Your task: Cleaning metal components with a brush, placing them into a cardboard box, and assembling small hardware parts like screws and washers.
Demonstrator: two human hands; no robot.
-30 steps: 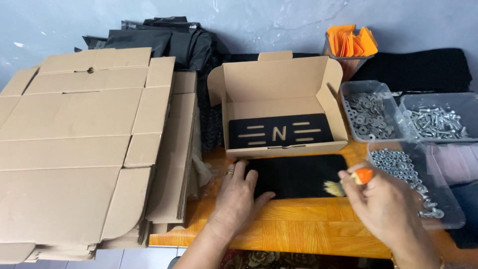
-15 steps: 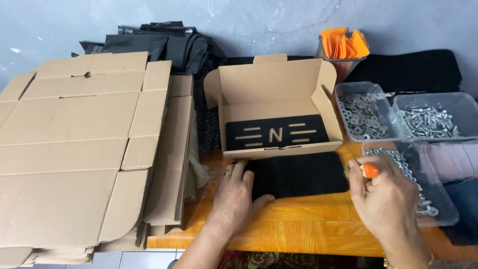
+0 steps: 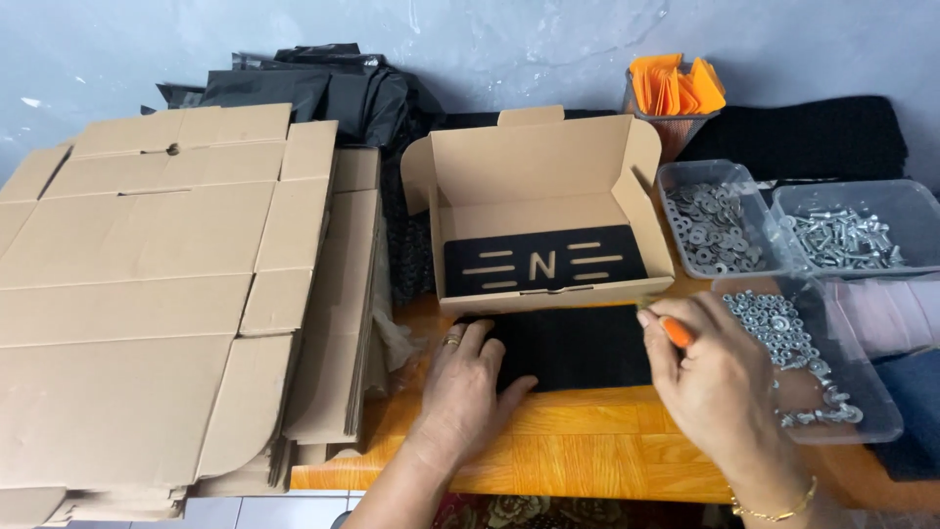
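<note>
Your left hand [image 3: 468,387] lies flat with the fingers spread, palm down on the left end of the black mat [image 3: 578,345], pinning it to the wooden surface [image 3: 587,446]. Your right hand [image 3: 720,387] is curled closed around a small orange-handled tool [image 3: 676,331]; only the orange end shows between thumb and forefinger, at the mat's right edge, so you cannot tell what its tip is.

The mat lies flat just in front of the open cardboard box [image 3: 543,211], its far edge touching or tucked under the box's front wall. It looks thin, light and flexible, with a fuzzy, felt-like face, so it should grip rather than slide, and it will likely droop if lifted by one corner. Judging from that, the short ends are the places to take it, one in each hand, pinched between thumb and fingers to keep it level. It does not look fragile.

Inside the box sits a black plate with pale cut-out bars [image 3: 545,263], lying on the box floor. To your right, three clear trays hold washers [image 3: 713,227], bolts [image 3: 842,240] and nuts [image 3: 788,338]; the nut tray is just beside your right hand. A cup of orange pieces [image 3: 676,88] stands behind the box. A stack of flattened cartons [image 3: 157,284] lies to your left.
</note>
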